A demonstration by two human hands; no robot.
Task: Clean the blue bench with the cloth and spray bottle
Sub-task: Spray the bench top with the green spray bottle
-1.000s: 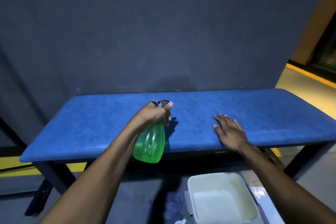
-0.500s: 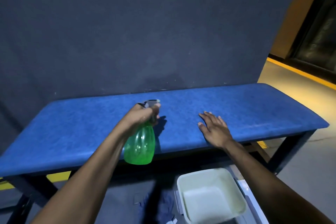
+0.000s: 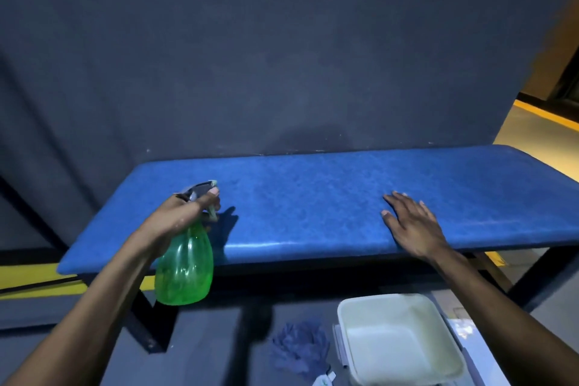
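The left hand point(image 3: 185, 213) reaches forward from the lower left, forearm stretched out and wrist slightly bent, over the near left part of the blue bench point(image 3: 313, 197). Its fingers point(image 3: 213, 194) are curled round the neck and trigger head of the green spray bottle point(image 3: 185, 266), clamped on it, with one fingertip lying along the grey nozzle at the top. The bottle's translucent green body hangs below the fingers and toward the person, in front of the bench's near edge, tilted so the nozzle points away over the padded top.

The right hand point(image 3: 413, 226) comes in from the lower right, arm extended, and rests palm down on the bench near its front edge. Its fingers point(image 3: 398, 199) are straight and a little spread, holding nothing, their tips pointing up and to the left across the blue surface. The spray bottle is well apart from these fingers, off to their left.

The cloth point(image 3: 300, 346), a crumpled blue-grey heap, lies on the floor below the bench, beneath and between the two hands, touched by neither. Just beside it, under the right forearm, sits a pale square tub point(image 3: 398, 338).
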